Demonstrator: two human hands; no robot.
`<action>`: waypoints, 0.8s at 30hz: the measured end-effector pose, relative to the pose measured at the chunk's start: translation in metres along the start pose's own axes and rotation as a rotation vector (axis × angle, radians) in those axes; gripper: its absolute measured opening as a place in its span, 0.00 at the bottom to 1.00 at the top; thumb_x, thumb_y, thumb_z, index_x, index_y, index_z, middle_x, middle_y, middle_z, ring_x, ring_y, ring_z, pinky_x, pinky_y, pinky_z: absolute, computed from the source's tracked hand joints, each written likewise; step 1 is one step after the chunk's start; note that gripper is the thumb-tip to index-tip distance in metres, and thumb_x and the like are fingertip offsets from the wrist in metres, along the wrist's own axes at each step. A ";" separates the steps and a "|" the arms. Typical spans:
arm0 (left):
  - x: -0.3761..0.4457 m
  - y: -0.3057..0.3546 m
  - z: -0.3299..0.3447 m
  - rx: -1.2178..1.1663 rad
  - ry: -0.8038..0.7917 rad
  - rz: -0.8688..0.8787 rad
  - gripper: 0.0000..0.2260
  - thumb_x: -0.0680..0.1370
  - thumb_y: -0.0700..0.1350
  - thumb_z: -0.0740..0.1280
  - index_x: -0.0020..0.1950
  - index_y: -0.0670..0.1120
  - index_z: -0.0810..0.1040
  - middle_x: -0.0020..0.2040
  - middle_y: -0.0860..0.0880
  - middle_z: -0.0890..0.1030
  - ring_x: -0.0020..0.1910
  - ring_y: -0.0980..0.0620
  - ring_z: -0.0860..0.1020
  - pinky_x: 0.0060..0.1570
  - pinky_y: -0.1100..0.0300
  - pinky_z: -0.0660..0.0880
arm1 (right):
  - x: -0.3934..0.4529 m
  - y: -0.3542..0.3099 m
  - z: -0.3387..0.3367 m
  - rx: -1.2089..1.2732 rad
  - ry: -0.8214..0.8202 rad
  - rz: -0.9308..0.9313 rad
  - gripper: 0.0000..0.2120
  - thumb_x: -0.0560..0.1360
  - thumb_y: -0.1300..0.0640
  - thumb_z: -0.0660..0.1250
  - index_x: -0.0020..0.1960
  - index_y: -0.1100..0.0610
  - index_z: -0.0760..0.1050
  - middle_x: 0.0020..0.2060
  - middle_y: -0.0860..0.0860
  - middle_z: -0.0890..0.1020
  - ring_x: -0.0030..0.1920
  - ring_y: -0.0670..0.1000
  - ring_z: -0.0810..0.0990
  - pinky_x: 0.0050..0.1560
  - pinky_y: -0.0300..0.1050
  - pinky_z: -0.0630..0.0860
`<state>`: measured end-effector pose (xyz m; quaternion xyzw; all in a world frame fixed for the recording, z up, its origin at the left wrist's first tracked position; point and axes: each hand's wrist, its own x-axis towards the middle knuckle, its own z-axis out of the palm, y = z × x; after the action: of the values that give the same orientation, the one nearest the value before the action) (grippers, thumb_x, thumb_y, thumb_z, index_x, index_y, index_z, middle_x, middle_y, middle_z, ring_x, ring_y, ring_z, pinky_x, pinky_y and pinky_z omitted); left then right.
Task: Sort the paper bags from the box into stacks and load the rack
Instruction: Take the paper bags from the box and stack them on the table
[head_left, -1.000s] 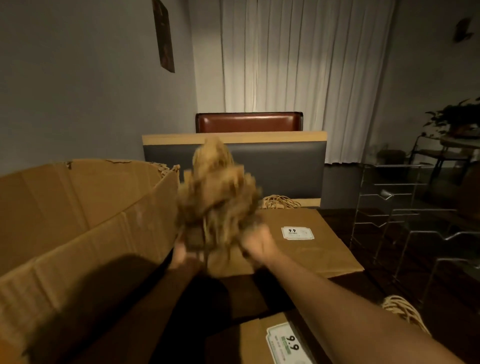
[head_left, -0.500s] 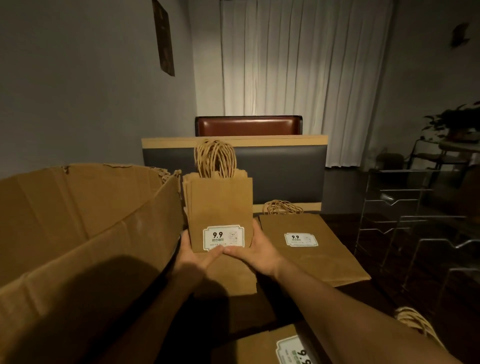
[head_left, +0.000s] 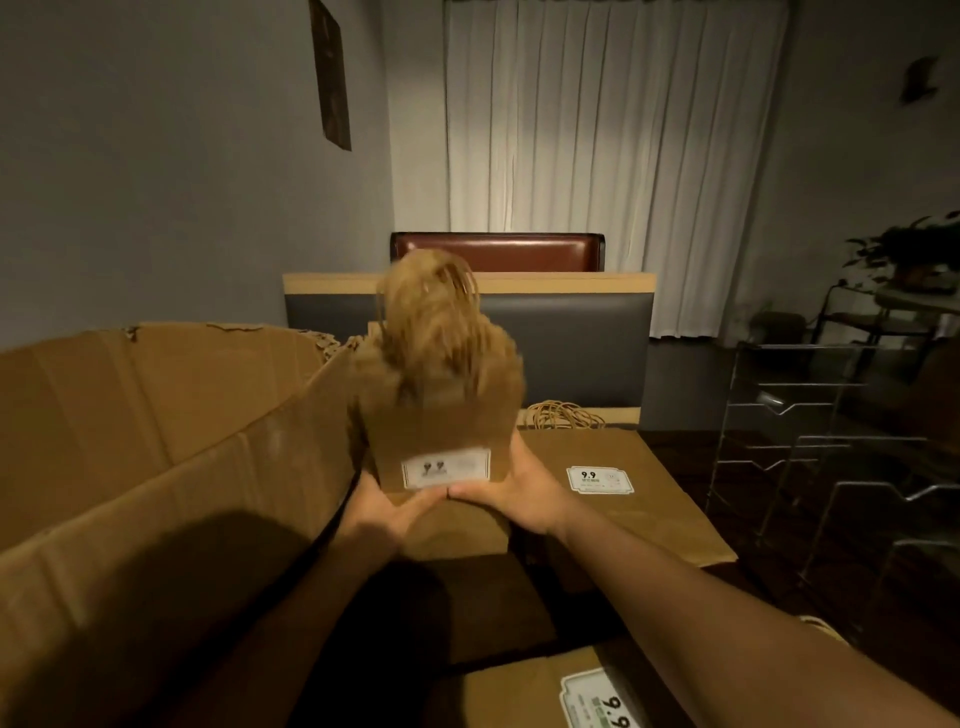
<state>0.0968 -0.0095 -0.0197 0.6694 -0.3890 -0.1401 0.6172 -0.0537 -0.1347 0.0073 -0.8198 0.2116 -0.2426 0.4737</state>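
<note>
Brown paper bags, upright and blurred, are held at the base by both hands.

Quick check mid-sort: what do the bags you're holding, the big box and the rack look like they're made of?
Bundle of small brown bags: matte kraft paper, seemingly twisted-paper handles, blurred. Large open brown box: corrugated cardboard, torn rim, creased flap. Tiered rack: thin frame, probably metal; dim light leaves the finish unclear.

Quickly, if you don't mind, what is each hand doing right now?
Left hand: holding the bundle of small paper bags upright at its bottom left corner.
Right hand: holding the same bundle at its bottom right corner.
</note>
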 end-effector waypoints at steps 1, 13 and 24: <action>0.000 0.001 -0.003 0.011 -0.010 0.059 0.36 0.68 0.48 0.79 0.71 0.45 0.67 0.63 0.52 0.78 0.60 0.60 0.77 0.65 0.63 0.67 | 0.003 -0.004 -0.003 0.014 -0.007 -0.006 0.39 0.67 0.51 0.80 0.70 0.48 0.62 0.59 0.40 0.78 0.59 0.35 0.77 0.62 0.34 0.73; -0.002 -0.017 -0.005 -0.006 -0.205 -0.094 0.46 0.59 0.38 0.82 0.70 0.47 0.61 0.58 0.49 0.79 0.56 0.56 0.79 0.64 0.51 0.74 | -0.001 0.016 -0.003 -0.070 -0.178 0.182 0.51 0.65 0.52 0.81 0.75 0.40 0.50 0.62 0.41 0.73 0.67 0.47 0.71 0.65 0.41 0.66; 0.019 0.003 -0.010 0.047 -0.319 -0.564 0.50 0.58 0.51 0.85 0.74 0.44 0.64 0.63 0.45 0.78 0.59 0.46 0.79 0.61 0.49 0.75 | 0.025 0.004 0.004 0.102 -0.233 0.630 0.25 0.72 0.41 0.73 0.61 0.56 0.74 0.56 0.55 0.82 0.56 0.55 0.81 0.55 0.50 0.79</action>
<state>0.1146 -0.0154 -0.0098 0.7344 -0.2832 -0.3999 0.4696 -0.0320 -0.1486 0.0068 -0.7115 0.3865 0.0006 0.5869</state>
